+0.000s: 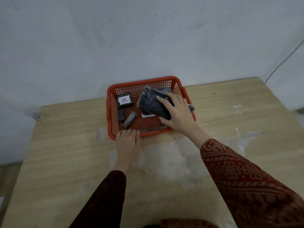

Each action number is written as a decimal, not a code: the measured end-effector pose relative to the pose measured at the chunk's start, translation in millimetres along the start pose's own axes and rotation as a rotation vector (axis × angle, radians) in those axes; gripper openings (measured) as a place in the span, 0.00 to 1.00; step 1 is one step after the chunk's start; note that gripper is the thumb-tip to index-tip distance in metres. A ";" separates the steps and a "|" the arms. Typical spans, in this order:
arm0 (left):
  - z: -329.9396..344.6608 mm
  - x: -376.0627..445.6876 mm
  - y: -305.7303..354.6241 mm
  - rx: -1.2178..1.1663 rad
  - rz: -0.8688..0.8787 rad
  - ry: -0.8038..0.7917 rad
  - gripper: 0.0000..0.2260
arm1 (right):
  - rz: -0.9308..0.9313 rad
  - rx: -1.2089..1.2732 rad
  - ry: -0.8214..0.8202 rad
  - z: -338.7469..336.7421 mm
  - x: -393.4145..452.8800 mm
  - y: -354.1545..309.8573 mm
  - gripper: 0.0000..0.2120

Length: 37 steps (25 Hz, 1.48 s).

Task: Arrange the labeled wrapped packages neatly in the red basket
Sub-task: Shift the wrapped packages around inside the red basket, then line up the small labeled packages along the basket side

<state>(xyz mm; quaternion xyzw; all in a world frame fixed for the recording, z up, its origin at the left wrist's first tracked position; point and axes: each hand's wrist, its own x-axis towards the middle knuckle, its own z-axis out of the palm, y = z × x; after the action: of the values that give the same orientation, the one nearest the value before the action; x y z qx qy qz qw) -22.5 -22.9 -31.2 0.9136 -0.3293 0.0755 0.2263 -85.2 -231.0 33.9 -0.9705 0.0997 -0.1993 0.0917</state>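
The red mesh basket [109, 102] sits at the far edge of the wooden table against the wall. My right hand [176, 112] grips a large dark wrapped package [151, 102] held tilted above the basket's right half. A white label [148, 115] shows under it. In the back left corner lies a dark package labeled A [124, 101]. In front of it lie two small dark wrapped packages [121, 115] [130, 119]. A long thin one [153, 129] lies along the near wall. My left hand [128, 142] rests on the basket's near rim, fingers curled on it.
A crumpled sheet of clear plastic wrap [171, 158] lies on the table just in front of the basket. A small scrap [237, 106] lies at the right. A white cable [283, 61] runs down the wall at the right.
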 end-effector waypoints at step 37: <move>-7.4 69.8 -53.5 -0.349 -0.367 0.049 0.24 | -0.024 0.112 -0.637 132.0 97.6 -101.0 0.22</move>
<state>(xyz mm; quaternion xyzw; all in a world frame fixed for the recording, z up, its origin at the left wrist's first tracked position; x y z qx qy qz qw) 65.5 -22.6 -24.1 0.9030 -0.1606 -0.0029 0.3984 72.1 -137.9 -27.5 -0.9786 0.0435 0.1082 0.1695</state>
